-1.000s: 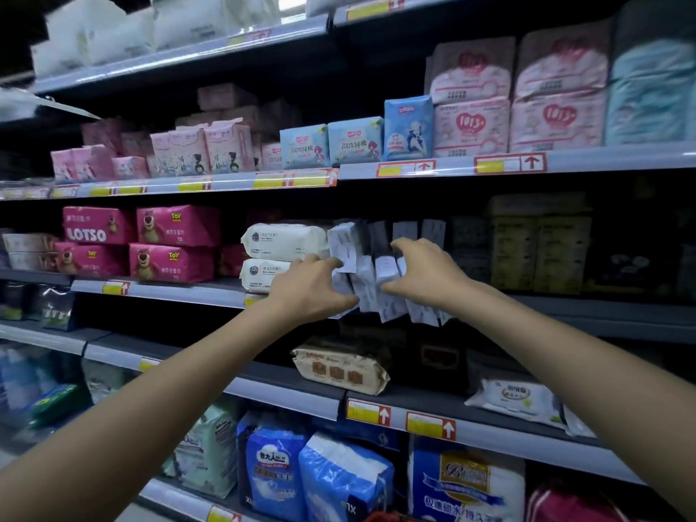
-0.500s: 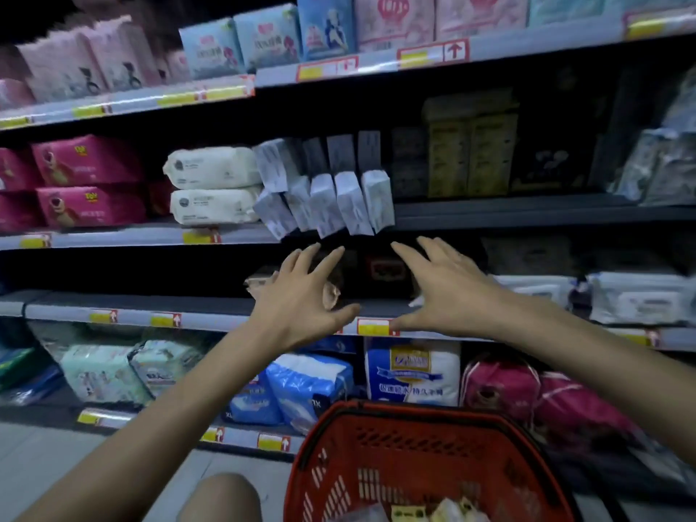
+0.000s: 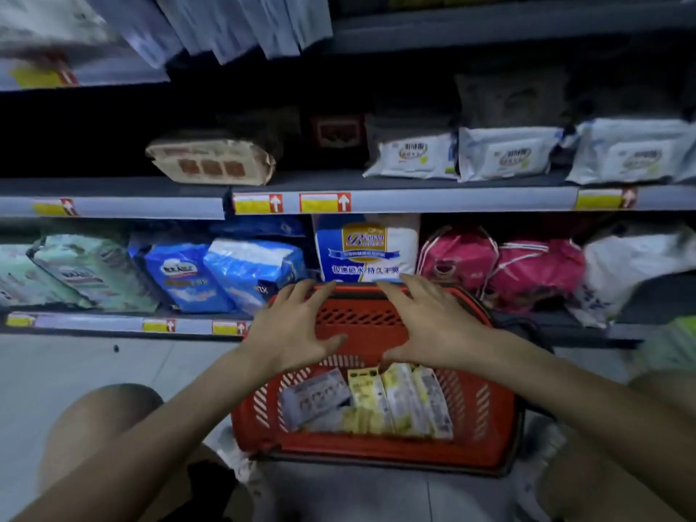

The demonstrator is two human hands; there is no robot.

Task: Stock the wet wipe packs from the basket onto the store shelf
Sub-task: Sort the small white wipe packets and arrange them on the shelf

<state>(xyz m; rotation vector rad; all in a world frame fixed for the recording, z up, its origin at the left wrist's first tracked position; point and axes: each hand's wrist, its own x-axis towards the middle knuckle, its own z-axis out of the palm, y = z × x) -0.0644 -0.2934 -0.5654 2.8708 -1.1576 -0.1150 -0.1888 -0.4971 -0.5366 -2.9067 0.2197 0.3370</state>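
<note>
**Reaching down for the next packs**

The wet wipe packs [image 3: 399, 405] lie in the bottom of the red basket [image 3: 376, 455]. The yellow-green ones stand side by side toward the right, and a grey-white pack [image 3: 316, 393] lies flat at the left. Above them, over the far half of the basket, we hold the left hand [image 3: 290, 333] and the right hand [image 3: 427, 329]. Both are spread wide with straight fingers, hold nothing and touch no pack.

We judge the step in hand to be the reach down for the next pick. To do it well, we lower both hands past the rim and gather packs of one kind. We press them together from the two ends, since the film wrap looks likely to slip. We keep them squared so that they go up as one block, and we lift straight until clear of the basket wall.

The basket stands on the floor between our knees, just in front of the bottom shelf. At the top of the view a blurred row of pale packs [image 3: 233, 28] leans over the upper shelf edge. That is probably where ours go, though we cannot tell how much room is left there.
</note>
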